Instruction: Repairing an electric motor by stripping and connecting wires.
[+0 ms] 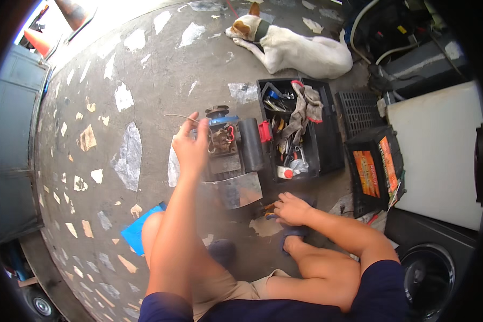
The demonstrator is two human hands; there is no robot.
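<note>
My left hand (pixel 189 145) is raised at the left side of an electric motor (pixel 224 150), thumb and finger pinching a thin wire (pixel 177 115). The wire's free end sticks out to the left. On the motor an uncovered box shows red leads; a pulley (pixel 218 111) sits at its far end and a black cylinder (pixel 250 144) along its right side. Low down by my right foot, my right hand (pixel 292 209) has its fingers curled at a small orange-and-blue handled tool (pixel 270 212), whose kind is unclear. A bent metal sheet (pixel 233 190) lies at the motor's near end.
An open black toolbox (pixel 314 153) with tools and grey gloves (pixel 300 115) stands right of the motor. A white dog (pixel 300 51) lies beyond it. At right are a black box with orange labels (pixel 366 172) and a white panel (pixel 434 155). A blue sheet (pixel 137 233) lies by my left knee.
</note>
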